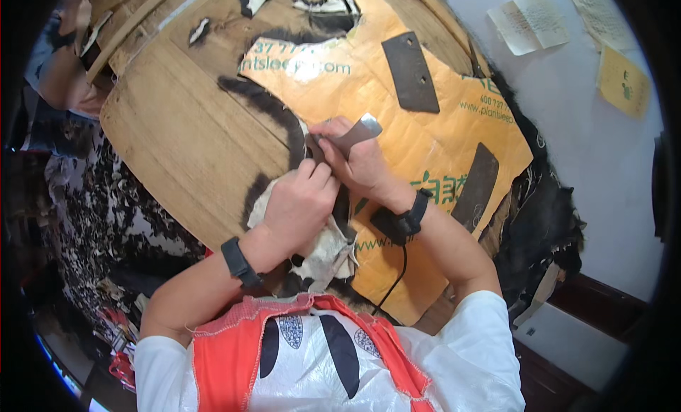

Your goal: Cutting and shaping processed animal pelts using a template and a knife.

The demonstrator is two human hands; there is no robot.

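My right hand (363, 165) is closed round a flat metal blade (365, 128), whose broad shiny end sticks out above the fingers. Close beside it, my left hand (301, 199) pinches the edge of a black fur hide. The hide's pale skin side (326, 259) hangs below my hands toward my apron, and dark fur (273, 103) lines the edge above them. A large orange-yellow paper pattern (355, 85) with green print lies over the hide to the right. My fingers hide the exact spot where the blade meets the hide.
Everything lies on a wooden board (191, 135). Two dark flat pieces, one a strip (410, 71) and one curved (477, 185), rest on the paper. Fur scraps (257, 2) sit at the far edge. Black-and-white scraps (120, 213) are heaped at left, near another person's arm (67, 75).
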